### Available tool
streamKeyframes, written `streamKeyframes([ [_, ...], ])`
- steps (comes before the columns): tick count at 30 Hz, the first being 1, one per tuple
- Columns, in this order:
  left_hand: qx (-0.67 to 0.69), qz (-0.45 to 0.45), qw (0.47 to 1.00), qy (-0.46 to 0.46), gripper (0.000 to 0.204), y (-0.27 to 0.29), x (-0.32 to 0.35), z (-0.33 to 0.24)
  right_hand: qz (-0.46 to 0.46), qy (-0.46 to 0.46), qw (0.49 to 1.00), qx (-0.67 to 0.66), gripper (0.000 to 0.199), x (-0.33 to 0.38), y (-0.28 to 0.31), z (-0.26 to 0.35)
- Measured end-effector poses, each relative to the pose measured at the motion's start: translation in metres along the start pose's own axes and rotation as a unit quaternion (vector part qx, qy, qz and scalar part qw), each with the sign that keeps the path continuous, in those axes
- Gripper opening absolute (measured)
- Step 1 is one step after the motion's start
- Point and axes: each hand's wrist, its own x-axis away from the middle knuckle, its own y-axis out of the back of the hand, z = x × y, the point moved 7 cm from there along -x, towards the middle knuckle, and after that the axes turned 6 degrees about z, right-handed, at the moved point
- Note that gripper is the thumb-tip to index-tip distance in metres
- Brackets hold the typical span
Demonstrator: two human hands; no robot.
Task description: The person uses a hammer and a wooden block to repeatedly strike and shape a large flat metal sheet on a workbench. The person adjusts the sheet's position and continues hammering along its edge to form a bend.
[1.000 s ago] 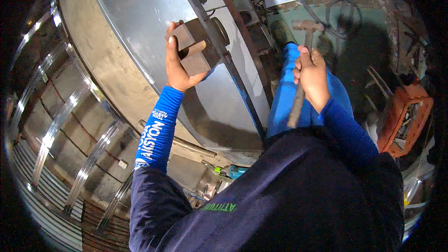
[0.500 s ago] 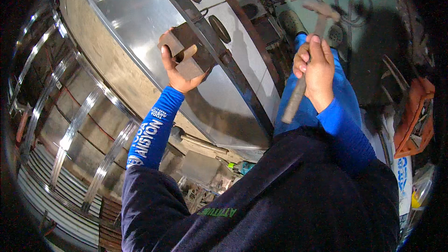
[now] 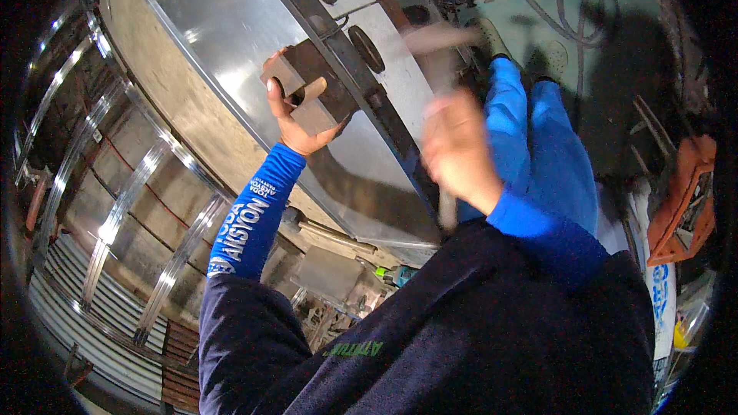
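My left hand [image 3: 300, 140] grips a notched, brownish-grey metal block [image 3: 315, 117], fingers wrapped round its near and far sides. The block sits over the shiny sheet metal [image 3: 204, 19], up against a long dark metal bar [image 3: 384, 127]; whether it touches the bar I cannot tell. My right hand [image 3: 457, 150], smeared by motion, is closed around a hammer [image 3: 447, 211]. Its handle end shows below the hand, while the head is a pale blur above, over the white panel's edge. A gap separates the hammer from the block.
A white panel [image 3: 396, 46] with dark oval openings lies beyond the bar. Shiny curved metal strips [image 3: 154, 169] stand at left. A wooden-handled mallet [image 3: 334, 237] rests below the sheet. At right are an orange container [image 3: 684, 204] and a looped cable [image 3: 565, 23] on the floor.
My right hand has swung the hammer leftward and slightly down, toward the bar. The left hand and the block have stayed nearly still.
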Motion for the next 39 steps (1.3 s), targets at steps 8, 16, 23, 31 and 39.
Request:
streamKeyframes([
  [8,-0.024,-0.015,0.999,-0.017,0.081,0.000,0.003,-0.005,-0.117,0.027,0.986,-0.111,0.034,-0.017,0.035,0.018],
  [16,-0.037,-0.031,0.998,-0.027,0.084,0.001,0.008,-0.001,0.087,-0.050,0.993,0.061,0.027,-0.005,-0.015,0.005],
  [23,-0.040,-0.031,0.998,-0.032,0.086,-0.002,0.006,-0.004,0.131,0.018,0.969,0.210,0.025,-0.002,-0.045,0.009],
  [31,-0.051,-0.031,0.997,-0.045,0.088,-0.003,0.007,-0.007,-0.123,0.051,0.986,-0.102,0.042,-0.021,0.021,0.036],
  [39,0.017,-0.021,0.999,-0.038,0.091,0.000,0.008,-0.005,0.056,0.020,0.994,0.092,0.028,-0.016,-0.008,0.013],
])
